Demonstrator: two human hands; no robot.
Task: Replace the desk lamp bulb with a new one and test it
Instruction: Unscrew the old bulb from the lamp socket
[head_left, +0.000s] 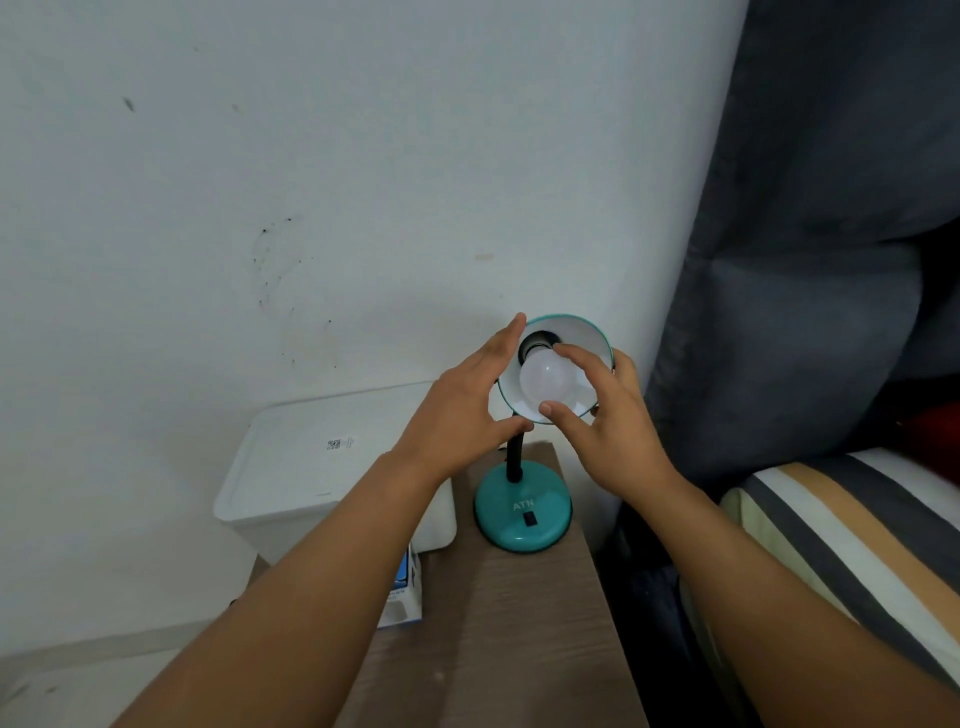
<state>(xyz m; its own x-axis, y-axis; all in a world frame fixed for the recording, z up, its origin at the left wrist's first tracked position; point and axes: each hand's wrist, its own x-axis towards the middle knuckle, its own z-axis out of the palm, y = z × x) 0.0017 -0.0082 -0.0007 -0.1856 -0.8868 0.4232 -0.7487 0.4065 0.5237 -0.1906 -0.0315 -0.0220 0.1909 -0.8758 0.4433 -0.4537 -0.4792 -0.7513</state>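
Bedroom: striped bedding (831, 525), bedside table (498, 623)

White bulb (549, 382) seated in teal lamp's (522, 514) tilted shade (unlit) — base on table.

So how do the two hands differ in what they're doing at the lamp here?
The right hand pinches the white bulb between thumb and fingers; the left hand touches no bulb. The right hand's fingers curl around the bulb inside the shade; the left hand's fingers lie fairly straight along the outside edge of the teal shade. Both hands are bare and raised at the shade, above the lamp base.
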